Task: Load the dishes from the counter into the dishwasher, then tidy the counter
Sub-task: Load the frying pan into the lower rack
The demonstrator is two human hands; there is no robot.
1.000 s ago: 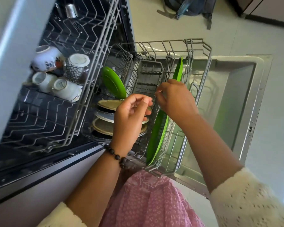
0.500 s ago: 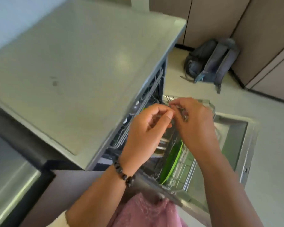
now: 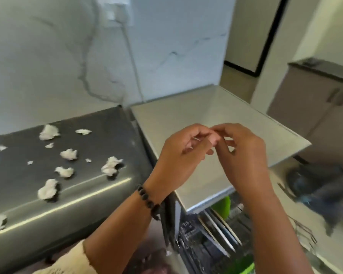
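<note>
My left hand (image 3: 178,155) and my right hand (image 3: 244,153) meet fingertip to fingertip above the pale grey dishwasher top (image 3: 186,119). Both have curled fingers. A thin pale sliver shows between the left fingers; I cannot tell what it is. Below the hands the open dishwasher rack (image 3: 210,240) holds upright plates, with a green plate (image 3: 224,206) just under the top's edge and another green plate (image 3: 241,267) at the bottom of the view. Several crumpled white tissue pieces (image 3: 111,165) lie scattered on the dark steel counter (image 3: 99,135) to the left.
A marbled wall with a socket (image 3: 115,12) and a hanging cable stands behind the counter. A dark backpack (image 3: 317,186) lies on the floor at the right. Grey cabinets (image 3: 313,107) stand at the far right.
My view has swung up from the dishwasher racks to the counter and wall. Both hands rose from the lower rack and stay together at the fingertips.
</note>
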